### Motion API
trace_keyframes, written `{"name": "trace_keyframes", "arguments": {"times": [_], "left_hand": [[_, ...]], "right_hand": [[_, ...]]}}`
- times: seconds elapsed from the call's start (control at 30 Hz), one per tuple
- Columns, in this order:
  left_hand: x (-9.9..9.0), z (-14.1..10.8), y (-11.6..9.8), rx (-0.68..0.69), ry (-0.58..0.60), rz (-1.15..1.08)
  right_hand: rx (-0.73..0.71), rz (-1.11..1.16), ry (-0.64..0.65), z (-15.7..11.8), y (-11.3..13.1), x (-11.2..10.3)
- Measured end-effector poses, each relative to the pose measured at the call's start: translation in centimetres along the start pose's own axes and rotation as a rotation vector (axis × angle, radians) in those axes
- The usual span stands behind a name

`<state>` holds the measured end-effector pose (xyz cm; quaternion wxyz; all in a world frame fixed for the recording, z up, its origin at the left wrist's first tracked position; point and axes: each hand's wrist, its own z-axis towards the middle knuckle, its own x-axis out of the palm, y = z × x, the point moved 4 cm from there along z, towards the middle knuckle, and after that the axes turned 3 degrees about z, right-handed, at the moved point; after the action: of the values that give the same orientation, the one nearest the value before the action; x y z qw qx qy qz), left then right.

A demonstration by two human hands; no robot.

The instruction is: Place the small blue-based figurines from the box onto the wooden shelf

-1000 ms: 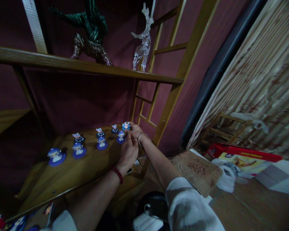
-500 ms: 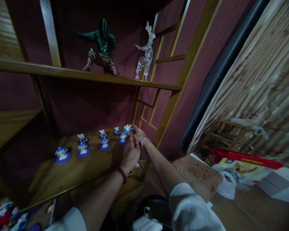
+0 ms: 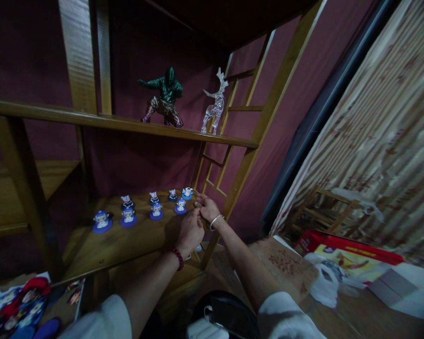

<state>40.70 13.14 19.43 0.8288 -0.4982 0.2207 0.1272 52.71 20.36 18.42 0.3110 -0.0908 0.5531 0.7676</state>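
Closest, the wearer's white sleeves point(image 3: 286, 318) come in from the bottom edge, with a white object point(image 3: 207, 328) in the gap separating them and a heap of brightly coloured pieces point(image 3: 21, 306) at the lower left. Beyond, the left hand point(image 3: 191, 231), a red beaded bracelet point(image 3: 176, 259) at its wrist, meets the right hand point(image 3: 208, 208), which wears a silvery bracelet point(image 3: 216, 220). Their fingers are bent and come together at the lower shelf's right end; whether either grips anything cannot be told.

Just left of the right fingertips stands the light-blue figurine point(image 3: 187, 192), last in the back row on the wooden shelf board point(image 3: 127, 246). Three dark-based figurines point(image 3: 154, 197) continue that row leftward, and four purple-based figurines point(image 3: 156, 211) form the row in front, all upright.

Above, on the upper shelf point(image 3: 120, 123), a green-and-bronze crouching statue point(image 3: 165, 96) and a clear deer point(image 3: 215, 106) stand apart. Off to the right, a white plastic bag point(image 3: 325, 287) lies by a red-and-yellow box point(image 3: 349, 254), with a striped curtain point(image 3: 360, 122) behind.
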Motion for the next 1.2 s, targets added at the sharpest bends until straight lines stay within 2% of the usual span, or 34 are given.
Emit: {"name": "trace_keyframes", "arguments": {"times": [0.1, 0.23, 0.47, 0.67, 0.9, 1.2], "left_hand": [[-0.5, -0.9, -0.1, 0.037, 0.021, 0.038], [-1.0, -2.2, 0.0, 0.082, 0.026, 0.057], [-2.2, -4.6, 0.2, 0.119, -0.002, -0.005], [-3.8, -7.2, 0.6, 0.12, -0.027, -0.016], [-6.1, -10.5, 1.4, 0.057, -0.022, 0.094], [-9.5, -13.1, 2.3, -0.018, -0.017, 0.16]], "right_hand": [[0.05, 0.018, 0.04, -1.2, 0.7, -0.3], [0.067, 0.009, 0.01, -3.1, 1.7, -0.5], [0.028, 0.04, 0.029, -6.7, 4.1, -0.1], [0.0, -0.055, 0.034, -9.6, 5.8, 0.4], [-0.091, -0.156, 0.059, -13.0, 8.9, 2.0], [-0.271, -0.242, 0.065, -16.0, 12.5, 5.0]]}}
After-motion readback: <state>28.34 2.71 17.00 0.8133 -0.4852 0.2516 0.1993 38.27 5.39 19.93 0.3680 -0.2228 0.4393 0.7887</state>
